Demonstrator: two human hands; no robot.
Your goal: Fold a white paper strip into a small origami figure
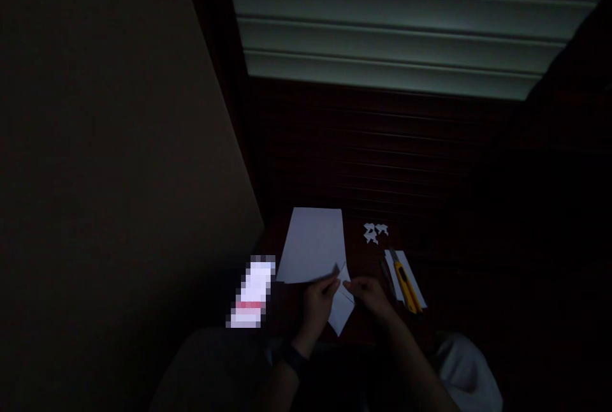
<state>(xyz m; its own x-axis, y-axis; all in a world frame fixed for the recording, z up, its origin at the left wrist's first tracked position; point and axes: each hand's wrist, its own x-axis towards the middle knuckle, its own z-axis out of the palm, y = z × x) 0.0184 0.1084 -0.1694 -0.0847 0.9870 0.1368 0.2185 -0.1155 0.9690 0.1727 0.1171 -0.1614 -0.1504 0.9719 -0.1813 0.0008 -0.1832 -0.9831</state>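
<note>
A small piece of folded white paper (340, 317) is held between my two hands, its pointed end toward me and creases or edges showing near the fingers. My left hand (317, 307), with a dark band on the wrist, pinches its left side. From the right, my right hand (371, 295) grips the opposite side with thumb and fingers together. Just beyond the hands lies a larger white sheet (315, 240), with a shadow falling on its near right corner. The dim light hides the finer folds.
Right of the sheet sit several small folded paper pieces (370, 233). A yellow utility knife (406, 286) rests on white paper (417, 284) at the right, beside a dark slim object. At left glows a blurred-out screen (254, 291). A wall (119, 112) rises on the left.
</note>
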